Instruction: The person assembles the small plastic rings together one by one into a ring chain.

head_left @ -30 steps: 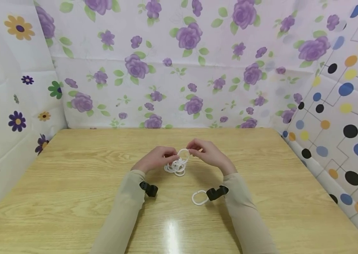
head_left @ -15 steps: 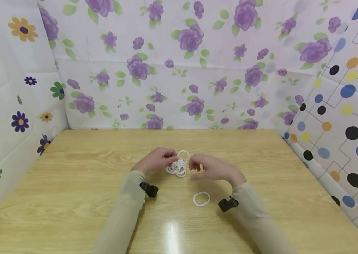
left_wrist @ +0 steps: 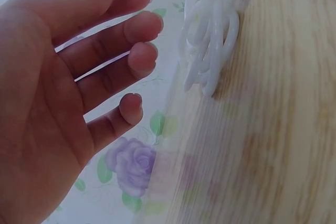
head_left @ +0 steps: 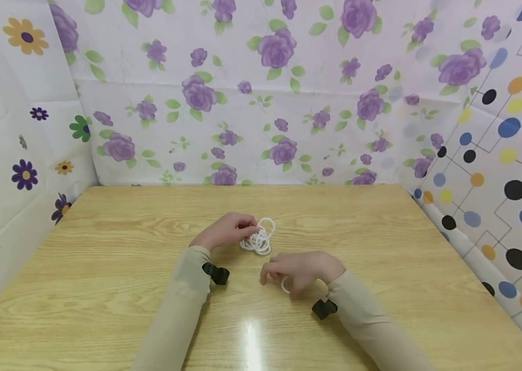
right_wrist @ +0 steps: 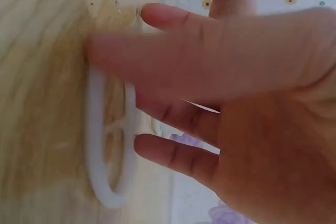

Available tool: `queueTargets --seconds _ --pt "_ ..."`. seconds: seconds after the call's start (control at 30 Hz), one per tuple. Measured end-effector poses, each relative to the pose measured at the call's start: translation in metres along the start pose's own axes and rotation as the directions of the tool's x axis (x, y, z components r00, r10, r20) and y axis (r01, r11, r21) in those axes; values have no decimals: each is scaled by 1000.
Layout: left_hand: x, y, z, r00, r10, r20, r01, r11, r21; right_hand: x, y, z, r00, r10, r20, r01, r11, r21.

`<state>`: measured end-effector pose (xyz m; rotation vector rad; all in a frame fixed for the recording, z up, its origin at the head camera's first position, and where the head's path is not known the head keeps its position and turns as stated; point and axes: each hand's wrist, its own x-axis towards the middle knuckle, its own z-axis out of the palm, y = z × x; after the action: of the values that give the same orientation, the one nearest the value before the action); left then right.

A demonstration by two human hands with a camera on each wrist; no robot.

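Observation:
A bunch of linked white rings (head_left: 257, 243) sits on the wooden table in the head view, one loop standing up at its far right. My left hand (head_left: 225, 231) pinches one of these rings between thumb and forefinger; the other fingers are apart and loosely bent in the left wrist view, where several linked rings (left_wrist: 210, 40) hang beside them. A single white ring (right_wrist: 95, 129) lies on the table under my right hand (head_left: 305, 269), which partly hides it. In the right wrist view, the blurred thumb is at one end of that ring, with relaxed fingers beyond.
The wooden table (head_left: 117, 268) reaches back to a cloth with purple roses (head_left: 198, 93). Patterned cloths also stand at the left (head_left: 24, 144) and right (head_left: 516, 170) sides. Each sleeve carries a small black camera (head_left: 216, 273).
My right hand has left the linked rings and moved back toward me, down over the single ring. My left hand keeps its pinch at nearly the same spot.

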<state>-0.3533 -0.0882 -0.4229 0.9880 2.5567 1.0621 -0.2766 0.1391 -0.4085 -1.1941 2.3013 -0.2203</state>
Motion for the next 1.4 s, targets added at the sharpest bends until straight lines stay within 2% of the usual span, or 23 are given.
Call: queueTargets --seconds 0.2,0.43,0.53,0.7,0.87,1.0,1.17,1.4 --pt "-1 1 -1 1000 0 13 0 1000 7 0 -1 0 1000 9 -13 -9 1000 11" --pt "-1 0 -1 1000 8 21 -8 1000 11 -1 5 2 1000 0 -6 1 986 169" --pt "0 0 0 999 13 30 -13 1000 17 -3 10 1 1000 -7 -11 9 984 179" --pt "0 0 0 999 8 42 -8 1000 13 -11 15 -3 999 42 -33 -35 980 197" --pt "0 -1 0 999 0 46 0 1000 7 -18 19 -9 992 91 -90 -75 984 163" --pt "0 0 0 999 -8 46 8 1000 3 -22 23 -14 984 74 -163 -58 993 98" --pt "-1 2 -1 999 -17 44 17 1000 -2 -25 28 -18 957 75 -281 -68 997 36" --pt "-1 4 0 1000 -11 22 12 1000 -8 -33 41 -22 883 94 -460 -122 992 -31"
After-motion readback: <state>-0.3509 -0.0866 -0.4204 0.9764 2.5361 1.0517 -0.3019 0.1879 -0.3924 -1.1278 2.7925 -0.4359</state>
